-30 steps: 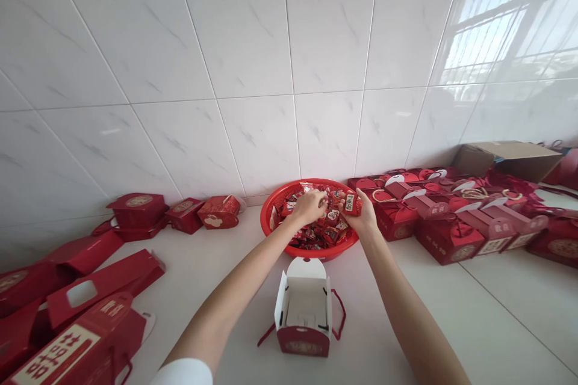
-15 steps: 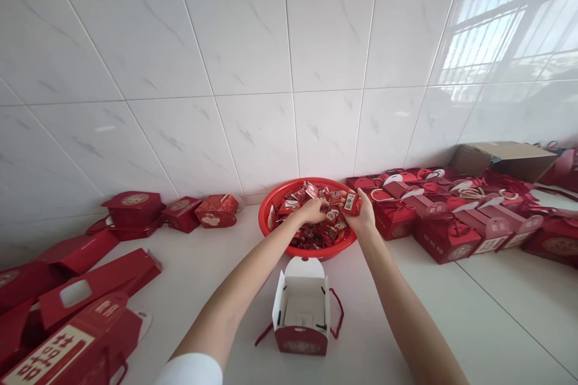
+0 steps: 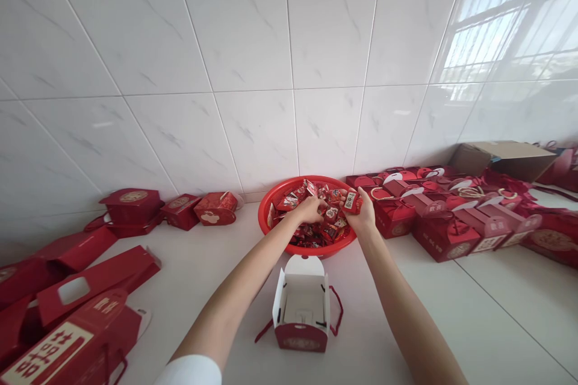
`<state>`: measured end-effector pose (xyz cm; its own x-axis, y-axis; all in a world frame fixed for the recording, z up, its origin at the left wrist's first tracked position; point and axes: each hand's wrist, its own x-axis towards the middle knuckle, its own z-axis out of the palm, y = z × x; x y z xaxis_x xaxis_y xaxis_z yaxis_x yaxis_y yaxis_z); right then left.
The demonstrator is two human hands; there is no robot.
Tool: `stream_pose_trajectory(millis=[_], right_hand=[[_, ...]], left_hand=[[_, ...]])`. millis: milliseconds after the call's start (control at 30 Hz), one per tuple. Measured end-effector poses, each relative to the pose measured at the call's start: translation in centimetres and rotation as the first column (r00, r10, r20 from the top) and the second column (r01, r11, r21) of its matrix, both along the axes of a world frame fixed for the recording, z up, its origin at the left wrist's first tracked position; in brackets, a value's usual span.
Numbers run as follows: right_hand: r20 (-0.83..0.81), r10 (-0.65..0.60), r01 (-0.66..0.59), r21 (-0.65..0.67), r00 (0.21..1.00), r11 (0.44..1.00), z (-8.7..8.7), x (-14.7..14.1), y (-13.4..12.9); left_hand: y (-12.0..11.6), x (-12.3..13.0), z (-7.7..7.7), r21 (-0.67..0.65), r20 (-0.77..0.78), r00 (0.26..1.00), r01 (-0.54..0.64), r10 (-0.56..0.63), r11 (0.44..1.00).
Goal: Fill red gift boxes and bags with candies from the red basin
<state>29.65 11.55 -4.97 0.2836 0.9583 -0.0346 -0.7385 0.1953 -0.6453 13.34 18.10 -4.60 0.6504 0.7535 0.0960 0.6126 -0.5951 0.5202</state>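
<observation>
Right grip (image 3: 363, 216) on labelled packet (image 3: 351, 202), over basket (image 3: 325, 250) of red packets (image 3: 331, 213).

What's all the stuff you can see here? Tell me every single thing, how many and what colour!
Basket: one, red, against the wall
Packets: too many to count, mostly red, inside the basket
Held packet: one, red with pale label, in the right hand
Open box: one, red outside, white inside, before the basket
Right-side boxes: many, reds and pinks, crowded together
Cardboard box: one, brown, far right
Left-side boxes: several, red, along the left
Tiled wall: one, white with grey streaks, behind
Table: one, whitish, underneath
Sleeve: one, white, bottom
Hands: two, bare; left hand at the packets
</observation>
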Motion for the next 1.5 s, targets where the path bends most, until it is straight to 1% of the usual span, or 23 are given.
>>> stream_pose_trajectory(millis=[67,133,167,267,333,367,433,500,567,667,767,933,1100,1233,1400,1500], right_hand=[[-0.002,0.001,-0.001,0.002,1.000,1.000,0.0,0.0,0.0],[-0.002,0.000,0.000,0.007,1.000,1.000,0.0,-0.1,0.0],[-0.001,-0.001,0.001,0.009,1.000,1.000,0.0,-0.1,0.0],[0.002,-0.003,0.003,0.011,1.000,1.000,0.0,-0.1,0.0],[-0.001,-0.005,0.005,0.006,1.000,1.000,0.0,0.0,0.0],[-0.003,-0.006,0.006,0.004,1.000,1.000,0.0,0.0,-0.1],[-0.007,-0.006,0.006,0.000,1.000,1.000,0.1,0.0,-0.2],[-0.008,-0.003,0.003,-0.003,1.000,1.000,0.2,0.0,-0.2],[-0.007,0.000,0.000,-0.006,1.000,1.000,0.3,-0.1,-0.3],[-0.018,0.001,-0.001,-0.025,1.000,1.000,0.4,-0.3,-0.3],[-0.041,0.006,-0.008,-0.056,0.999,0.998,0.6,-0.7,-0.3],[-0.079,0.058,-0.065,-0.090,0.995,0.994,1.0,-1.2,-0.4],[-0.120,0.090,-0.103,-0.107,0.989,0.989,0.9,-1.0,-0.2],[-0.140,0.087,-0.100,-0.088,0.986,0.991,0.5,-0.6,0.2],[-0.137,0.095,-0.105,-0.068,0.986,0.992,0.1,-0.4,0.6],[-0.112,0.116,-0.124,-0.067,0.987,0.990,-0.1,-0.6,0.7]], left_hand=[[-0.5,0.1,0.4,0.052,0.012,0.999,0.040,-0.041,0.998],[-1.1,0.2,0.8,0.075,0.022,0.994,0.106,-0.108,0.991],[-1.5,0.3,0.9,0.063,0.015,0.988,0.153,-0.154,0.986],[-2.4,0.7,0.9,-0.028,-0.036,0.954,0.298,-0.299,0.954],[-2.8,0.9,0.7,-0.086,-0.036,0.942,0.329,-0.333,0.940],[-2.9,0.9,0.6,-0.110,-0.017,0.947,0.317,-0.321,0.942],[-2.8,0.8,0.5,-0.148,0.043,0.965,0.261,-0.258,0.954],[-2.3,0.6,0.6,-0.167,0.115,0.979,0.188,-0.170,0.968],[-1.7,0.3,0.7,-0.156,0.202,0.976,0.112,-0.079,0.981],[-1.1,0.0,1.1,-0.157,0.361,0.931,0.015,0.043,0.987],[-1.2,0.0,1.4,-0.179,0.483,0.870,-0.018,0.104,0.984],[-1.7,0.2,1.8,-0.205,0.583,0.806,0.027,0.100,0.978],[-1.7,0.3,1.7,-0.231,0.628,0.769,0.038,0.119,0.972],[-1.7,0.5,1.5,-0.240,0.641,0.762,0.077,0.098,0.968],[-2.1,1.0,1.5,-0.239,0.632,0.774,0.136,0.048,0.962],[-2.2,1.3,1.4,-0.226,0.630,0.776,0.140,0.035,0.964]])
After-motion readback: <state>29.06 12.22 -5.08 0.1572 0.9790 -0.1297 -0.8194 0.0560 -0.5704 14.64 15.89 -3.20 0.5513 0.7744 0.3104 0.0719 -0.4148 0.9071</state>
